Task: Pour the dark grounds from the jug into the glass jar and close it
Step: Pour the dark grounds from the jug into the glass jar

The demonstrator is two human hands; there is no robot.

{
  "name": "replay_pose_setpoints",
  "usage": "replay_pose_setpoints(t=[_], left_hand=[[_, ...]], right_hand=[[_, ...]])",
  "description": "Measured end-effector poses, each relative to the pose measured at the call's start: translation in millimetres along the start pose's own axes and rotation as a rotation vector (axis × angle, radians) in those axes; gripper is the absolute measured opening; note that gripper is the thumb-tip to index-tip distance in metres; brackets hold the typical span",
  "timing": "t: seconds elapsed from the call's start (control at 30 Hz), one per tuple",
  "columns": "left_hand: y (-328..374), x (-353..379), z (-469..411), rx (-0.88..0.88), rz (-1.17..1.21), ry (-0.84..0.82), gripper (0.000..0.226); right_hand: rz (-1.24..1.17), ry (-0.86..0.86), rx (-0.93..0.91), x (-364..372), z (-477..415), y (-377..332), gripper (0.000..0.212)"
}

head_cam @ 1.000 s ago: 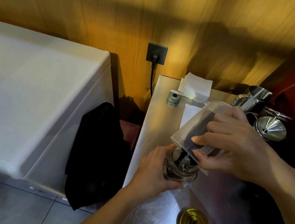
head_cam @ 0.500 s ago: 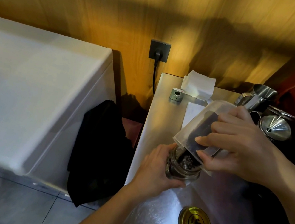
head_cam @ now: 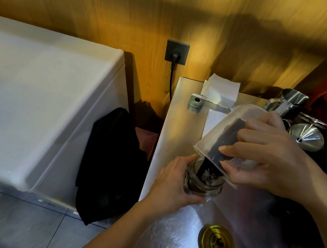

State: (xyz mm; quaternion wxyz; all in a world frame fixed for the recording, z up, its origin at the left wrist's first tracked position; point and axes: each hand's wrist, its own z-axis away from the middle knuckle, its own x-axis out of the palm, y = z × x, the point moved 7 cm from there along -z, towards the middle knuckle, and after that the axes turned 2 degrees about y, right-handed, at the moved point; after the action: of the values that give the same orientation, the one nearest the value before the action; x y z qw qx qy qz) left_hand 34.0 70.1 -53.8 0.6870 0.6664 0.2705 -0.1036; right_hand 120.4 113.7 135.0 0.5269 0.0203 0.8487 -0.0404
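We logged the steel counter (head_cam: 183, 127) under both hands; the clear jug (head_cam: 219, 133), tipped in our closed right hand (head_cam: 269, 162), spilled dark grounds (head_cam: 227, 133) downward. Our left hand (head_cam: 172, 182) wrapped the glass jar (head_cam: 202, 185) just below the right; the gold lid (head_cam: 216, 244) lay apart, nearer us.

A: Any writing you can read here?

B: None. The gold lid (head_cam: 217, 244) on the tabletop (head_cam: 169, 245), at about five o'clock from the jar (head_cam: 202, 183), carries a dark printed mark in its middle, but it is too blurred to make out.

A: And the small grey device (head_cam: 196, 101) at eleven o'clock?

B: No legible label on it. The jug (head_cam: 217, 137) shows no scale or brand either.
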Motion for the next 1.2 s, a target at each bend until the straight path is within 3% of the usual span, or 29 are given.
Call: replay_pose_setpoints(t=[0.63, 1.2], left_hand=[[-0.7, 0.4, -0.6, 0.003, -0.002, 0.009, 0.081], [-4.7, 2.9, -0.2, 0.004, 0.006, 0.026, 0.086]], right_hand=[[-0.02, -0.035, -0.007, 0.5, 2.5, -3.8, 0.013], [0.046, 0.003, -0.047, -0.7, 7.9, -6.8, 0.013]])
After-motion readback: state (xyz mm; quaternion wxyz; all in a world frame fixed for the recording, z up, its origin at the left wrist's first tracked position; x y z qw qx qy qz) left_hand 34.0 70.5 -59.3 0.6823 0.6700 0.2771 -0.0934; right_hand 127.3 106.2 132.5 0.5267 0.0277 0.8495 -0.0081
